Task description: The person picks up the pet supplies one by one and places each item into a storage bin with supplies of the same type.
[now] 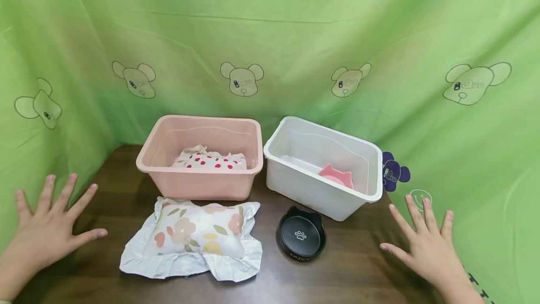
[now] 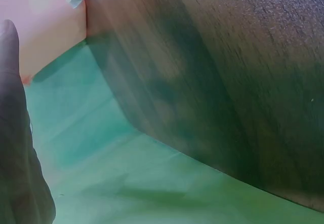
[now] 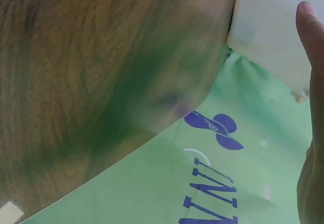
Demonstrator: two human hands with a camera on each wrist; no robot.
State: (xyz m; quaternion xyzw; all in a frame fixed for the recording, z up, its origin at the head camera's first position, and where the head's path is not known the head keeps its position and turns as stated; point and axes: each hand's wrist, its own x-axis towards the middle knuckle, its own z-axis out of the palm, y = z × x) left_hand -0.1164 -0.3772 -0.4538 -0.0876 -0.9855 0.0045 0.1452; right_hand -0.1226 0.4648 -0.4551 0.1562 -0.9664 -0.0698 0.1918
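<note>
In the head view my left hand [image 1: 50,226] is spread with straight fingers at the left edge, apart from everything. On the right, my right hand [image 1: 428,245] is likewise spread and holds nothing. Nearest the left hand lies a white ruffled pillow [image 1: 198,231] with a flower print. A black cat-eared bowl [image 1: 301,236] with a paw mark sits to the pillow's right. Behind the pillow stands a pink bin [image 1: 200,184] holding a strawberry-dotted cloth item [image 1: 211,160]. A white bin [image 1: 312,189], set at an angle, contains a pink cat-eared bowl [image 1: 337,176], partly hidden by the wall.
Everything stands on a dark wooden table [image 1: 270,285]. Green cloth [image 1: 295,27] printed with bear heads hangs behind and along both sides. The table's corner edges show in both wrist views, with part of the pink bin [image 2: 50,36] and the white bin [image 3: 268,26].
</note>
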